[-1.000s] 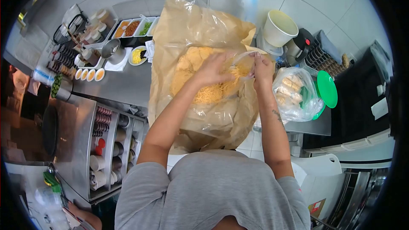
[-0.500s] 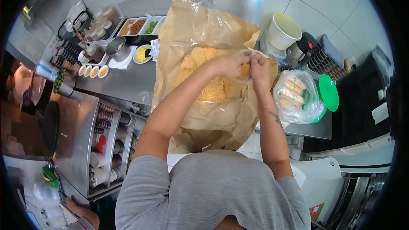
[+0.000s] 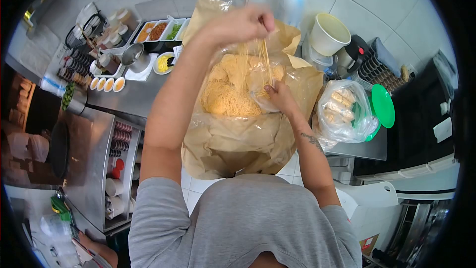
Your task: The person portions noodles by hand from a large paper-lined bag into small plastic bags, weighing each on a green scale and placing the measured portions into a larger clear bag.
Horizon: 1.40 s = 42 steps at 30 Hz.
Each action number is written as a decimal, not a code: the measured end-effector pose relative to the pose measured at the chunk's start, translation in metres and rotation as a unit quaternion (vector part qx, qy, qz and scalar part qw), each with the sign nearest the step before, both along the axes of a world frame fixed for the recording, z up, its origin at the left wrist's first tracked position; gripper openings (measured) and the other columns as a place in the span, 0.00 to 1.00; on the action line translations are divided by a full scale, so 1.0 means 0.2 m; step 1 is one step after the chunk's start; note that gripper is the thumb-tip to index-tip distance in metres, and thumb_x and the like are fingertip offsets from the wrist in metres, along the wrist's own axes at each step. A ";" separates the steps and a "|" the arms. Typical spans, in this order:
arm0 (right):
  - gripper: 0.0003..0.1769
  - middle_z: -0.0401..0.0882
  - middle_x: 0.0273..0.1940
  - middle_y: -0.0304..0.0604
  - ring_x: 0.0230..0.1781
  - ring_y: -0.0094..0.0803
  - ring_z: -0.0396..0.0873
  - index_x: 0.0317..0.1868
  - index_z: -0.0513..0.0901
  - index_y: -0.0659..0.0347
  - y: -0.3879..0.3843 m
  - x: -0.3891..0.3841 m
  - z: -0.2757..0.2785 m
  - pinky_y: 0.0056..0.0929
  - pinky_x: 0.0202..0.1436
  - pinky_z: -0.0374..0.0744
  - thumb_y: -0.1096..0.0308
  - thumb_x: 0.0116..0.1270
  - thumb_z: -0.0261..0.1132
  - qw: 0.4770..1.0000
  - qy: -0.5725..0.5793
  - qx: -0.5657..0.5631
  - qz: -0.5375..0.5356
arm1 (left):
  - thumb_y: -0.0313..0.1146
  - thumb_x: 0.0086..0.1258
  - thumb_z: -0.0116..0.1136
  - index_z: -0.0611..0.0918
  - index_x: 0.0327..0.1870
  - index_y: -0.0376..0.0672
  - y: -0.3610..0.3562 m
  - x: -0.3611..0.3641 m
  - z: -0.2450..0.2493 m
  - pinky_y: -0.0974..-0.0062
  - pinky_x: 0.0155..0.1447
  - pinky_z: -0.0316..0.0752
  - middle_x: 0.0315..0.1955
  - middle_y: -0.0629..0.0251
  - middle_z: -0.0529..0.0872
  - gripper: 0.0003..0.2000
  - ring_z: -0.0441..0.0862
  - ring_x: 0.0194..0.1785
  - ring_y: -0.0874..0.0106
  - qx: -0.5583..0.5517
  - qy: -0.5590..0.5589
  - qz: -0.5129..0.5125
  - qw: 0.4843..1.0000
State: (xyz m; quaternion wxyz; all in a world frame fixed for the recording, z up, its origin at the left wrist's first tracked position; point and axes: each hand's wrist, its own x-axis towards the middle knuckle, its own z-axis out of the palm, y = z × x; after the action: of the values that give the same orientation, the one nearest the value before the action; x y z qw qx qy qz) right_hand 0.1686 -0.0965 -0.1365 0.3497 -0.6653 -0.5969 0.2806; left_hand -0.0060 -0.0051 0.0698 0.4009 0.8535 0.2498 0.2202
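Note:
My left hand (image 3: 240, 24) is raised above the large paper sack, fingers closed on a bunch of thin yellow noodles (image 3: 265, 57) whose strands hang down. Below it, a heap of noodles (image 3: 229, 100) lies in the opened brown paper sack (image 3: 238, 136), which has a clear plastic lining. Lower and to the right, my right hand (image 3: 281, 95) pinches a small clear plastic bag (image 3: 263, 89) beneath the hanging strands. Some noodles appear inside that bag, though its outline is hard to make out.
A clear bag of wrapped rolls (image 3: 339, 109) and a green lid (image 3: 382, 105) sit to the right, near a white tub (image 3: 331, 34). At left are topping trays (image 3: 158, 31), a metal pot (image 3: 136, 57) and several small orange cups (image 3: 109, 85). A person's arm (image 3: 99, 250) shows at lower left.
My left hand has risen up and left from the sack, pulling up noodle strands. My right hand has moved down and left with the small plastic bag. Both hands were together before.

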 end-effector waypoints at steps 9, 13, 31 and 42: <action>0.18 0.82 0.36 0.57 0.41 0.45 0.82 0.48 0.79 0.65 0.04 0.15 -0.21 0.34 0.44 0.76 0.76 0.55 0.57 0.995 -0.064 -0.020 -0.068 | 0.23 0.61 0.56 0.78 0.35 0.41 0.15 -0.23 0.52 0.81 0.35 0.71 0.26 0.70 0.79 0.03 0.75 0.30 0.79 0.031 -0.248 0.011 0.968; 0.20 0.83 0.39 0.49 0.41 0.34 0.81 0.50 0.79 0.66 0.01 0.13 -0.09 0.30 0.44 0.76 0.77 0.55 0.56 0.993 0.081 -0.008 -0.087 | 0.23 0.61 0.57 0.77 0.34 0.41 0.20 -0.24 0.57 0.82 0.34 0.72 0.26 0.71 0.79 0.03 0.76 0.29 0.79 0.042 -0.329 -0.002 0.944; 0.18 0.81 0.34 0.57 0.37 0.51 0.80 0.36 0.80 0.67 0.06 0.09 0.25 0.40 0.42 0.75 0.56 0.61 0.62 0.989 -0.130 -0.004 -0.069 | 0.38 0.64 0.56 0.78 0.48 0.39 -0.06 -0.07 -1.10 0.63 0.57 0.68 0.47 0.56 0.80 0.16 0.75 0.53 0.54 0.209 0.127 0.064 0.967; 0.12 0.71 0.19 0.35 0.21 0.19 0.67 0.34 0.82 0.62 -0.04 0.42 0.84 0.23 0.24 0.66 0.63 0.66 0.57 0.940 0.100 0.243 -0.216 | 0.31 0.63 0.51 0.80 0.34 0.37 -0.29 -0.11 -1.26 0.61 0.55 0.61 0.44 0.56 0.76 0.08 0.71 0.53 0.58 0.217 0.190 0.043 0.956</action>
State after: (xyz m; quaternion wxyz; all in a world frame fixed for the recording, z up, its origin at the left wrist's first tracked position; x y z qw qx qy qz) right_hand 0.2533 -0.1053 0.0305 0.6107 -0.6416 -0.4509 0.1097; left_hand -0.0275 -0.0623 -0.1815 0.1409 0.9346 0.3038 0.1197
